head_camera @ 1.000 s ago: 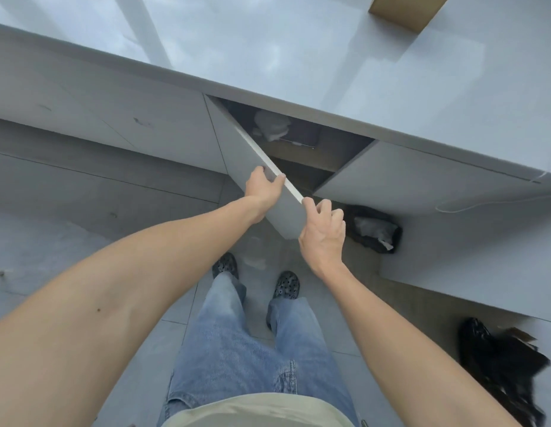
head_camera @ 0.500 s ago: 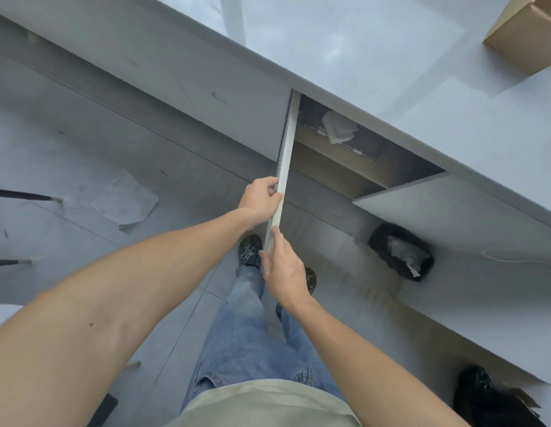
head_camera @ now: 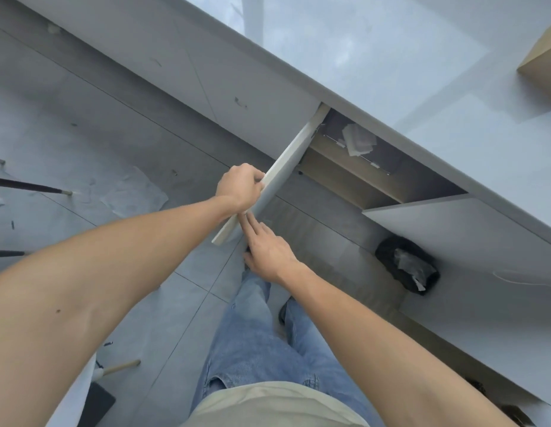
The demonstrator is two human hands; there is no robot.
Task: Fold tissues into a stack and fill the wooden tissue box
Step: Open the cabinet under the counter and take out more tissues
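Note:
A grey cabinet door [head_camera: 283,167] under the counter stands swung out towards me, seen edge-on. My left hand [head_camera: 238,188] grips its top edge. My right hand [head_camera: 265,246] rests flat against the door's near end, fingers stretched along it. Inside the open cabinet a wad of white tissues [head_camera: 358,140] lies on a dark shelf. At the far right edge of the countertop sits a light wooden box [head_camera: 542,67], only partly in view.
The pale grey countertop [head_camera: 391,57] runs across the top. A second door [head_camera: 452,220] stands open on the right, with a black bag of crumpled paper [head_camera: 406,263] on the floor below. A loose tissue [head_camera: 132,192] lies on the tiled floor at left, near dark chair legs [head_camera: 27,186].
The door has swung further open, from angled to edge-on. My view has turned left. My right hand slid from gripping the door's corner to lying flat along its near end.

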